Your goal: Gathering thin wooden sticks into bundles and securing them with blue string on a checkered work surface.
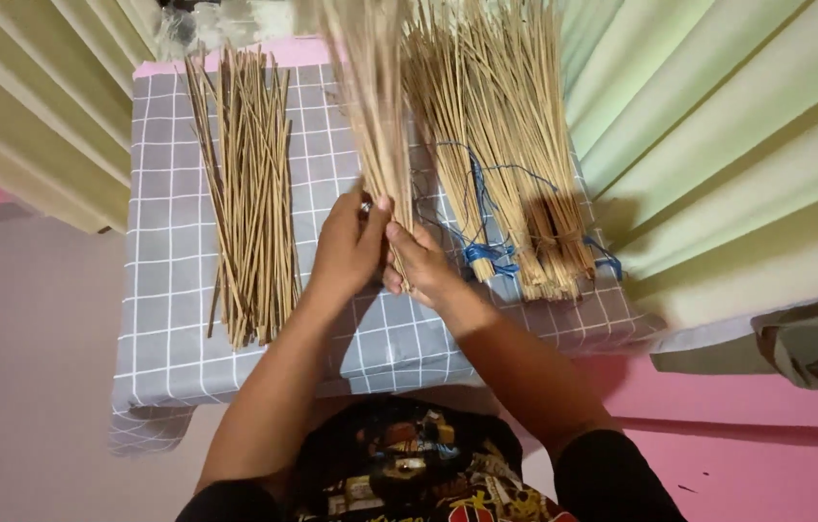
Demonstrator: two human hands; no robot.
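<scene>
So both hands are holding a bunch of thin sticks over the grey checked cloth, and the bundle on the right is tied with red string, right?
Not quite: the head view shows the string on the right bundle is blue, not red. Both the left hand and right hand do hold a bunch of thin sticks over the grey checked cloth.

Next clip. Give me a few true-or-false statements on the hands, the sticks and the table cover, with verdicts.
1. Both hands hold one bunch of thin sticks: left hand, right hand, bunch. True.
2. The loose pile lies to the right of the hands. False: it lies to their left.
3. The bundles at right are tied with blue string. True.
4. The table cover is plain red. False: it is grey with a white grid.
</scene>
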